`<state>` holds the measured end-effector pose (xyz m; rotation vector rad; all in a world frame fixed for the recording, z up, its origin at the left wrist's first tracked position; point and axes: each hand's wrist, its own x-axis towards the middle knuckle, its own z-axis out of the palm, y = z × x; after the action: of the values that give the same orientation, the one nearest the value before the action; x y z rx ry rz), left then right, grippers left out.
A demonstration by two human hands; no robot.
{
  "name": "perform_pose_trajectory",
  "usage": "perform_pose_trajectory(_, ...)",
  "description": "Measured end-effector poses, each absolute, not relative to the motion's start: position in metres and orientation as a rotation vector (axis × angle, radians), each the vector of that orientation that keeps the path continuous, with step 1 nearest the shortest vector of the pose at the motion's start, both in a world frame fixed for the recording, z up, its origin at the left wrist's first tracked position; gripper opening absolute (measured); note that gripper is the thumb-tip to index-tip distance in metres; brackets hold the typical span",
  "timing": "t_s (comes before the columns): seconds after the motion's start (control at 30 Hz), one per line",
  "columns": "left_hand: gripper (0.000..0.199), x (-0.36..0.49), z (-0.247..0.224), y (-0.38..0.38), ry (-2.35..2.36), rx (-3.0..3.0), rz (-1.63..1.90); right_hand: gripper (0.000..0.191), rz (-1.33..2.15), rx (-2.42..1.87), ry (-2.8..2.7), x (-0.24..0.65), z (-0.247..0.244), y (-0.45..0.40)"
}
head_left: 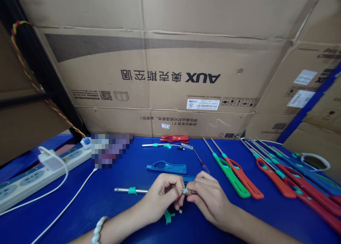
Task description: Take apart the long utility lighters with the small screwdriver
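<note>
My left hand (164, 194) and my right hand (209, 199) meet at the front middle, fingers pinched together. Between them is a small pale-green-tipped lighter part (184, 191), gripped from both sides; most of it is hidden by my fingers. Left of my left hand lies a metal lighter tube (121, 190) with a green collar, its far end covered by the hand. A green trigger piece (168, 217) rests below the hands. Just beyond them are a blue lighter handle half (169, 167) and another blue piece (188, 179), partly covered.
Finished-looking long lighters, including a green one (234, 178), lie along the right. Behind the hands are a red handle (174, 139), a lighter tube assembly (157, 145) and a screwdriver (205, 167). A power strip (57, 165) with cables runs left; a cardboard wall (165, 52) stands behind.
</note>
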<state>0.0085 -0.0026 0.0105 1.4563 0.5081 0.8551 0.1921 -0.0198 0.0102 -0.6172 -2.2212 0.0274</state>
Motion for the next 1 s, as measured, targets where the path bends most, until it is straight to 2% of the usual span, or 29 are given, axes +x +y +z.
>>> perform_pose_trajectory(0.4,0.023,0.012,0.013,-0.008,0.493,1.443,0.904,0.021,0.083,-0.610,-2.161,0.192,0.006,-0.022)
perform_pose_trajectory(0.63,0.025,0.012,0.010,0.004,0.592,1.365,1.051,0.024,0.190,-0.784,-1.999,0.200,0.020,-0.021)
perform_pose_trajectory(0.77,0.028,0.002,0.012,0.028,0.692,1.654,1.036,0.020,0.171,-0.829,-1.980,0.205,0.025,-0.018)
perform_pose_trajectory(0.9,0.029,-0.010,0.018,0.051,0.925,2.237,0.937,0.016,0.158,-0.921,-1.997,0.206,0.021,-0.012)
perform_pose_trajectory(1.0,0.024,-0.013,0.019,0.063,0.962,2.357,0.830,0.015,0.156,-0.980,-2.025,0.207,0.016,-0.008)
